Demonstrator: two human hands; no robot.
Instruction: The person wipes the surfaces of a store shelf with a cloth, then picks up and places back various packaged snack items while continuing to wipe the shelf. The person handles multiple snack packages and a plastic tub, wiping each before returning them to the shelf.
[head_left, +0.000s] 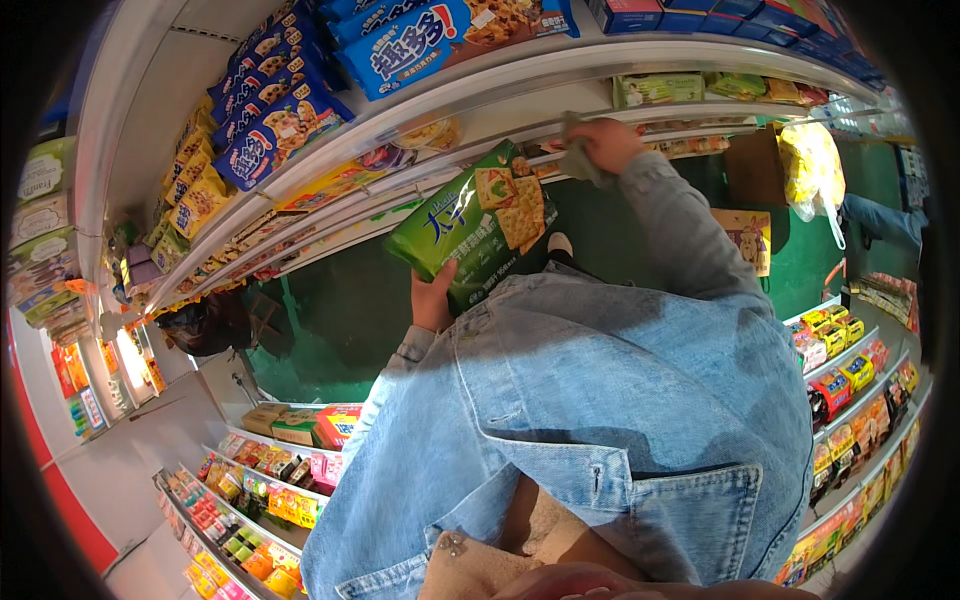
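My left hand grips the lower left edge of a green packet of crackers, which is tilted in front of my denim jacket. Farther right, my right hand is closed on a greyish cloth at the front of a lower shelf. The cloth hangs down below the fingers, and the hand is slightly blurred. Above the cracker packet runs the front edge of a white shelf. Large blue cookie packets lie on that shelf, with smaller blue cookie packets stacked to their left.
Blue boxes fill the upper right shelf. Snack shelves stand behind me on both sides. A dark plastic bag is at the left, a yellow bag at the right above a carton. Another person's leg shows at far right.
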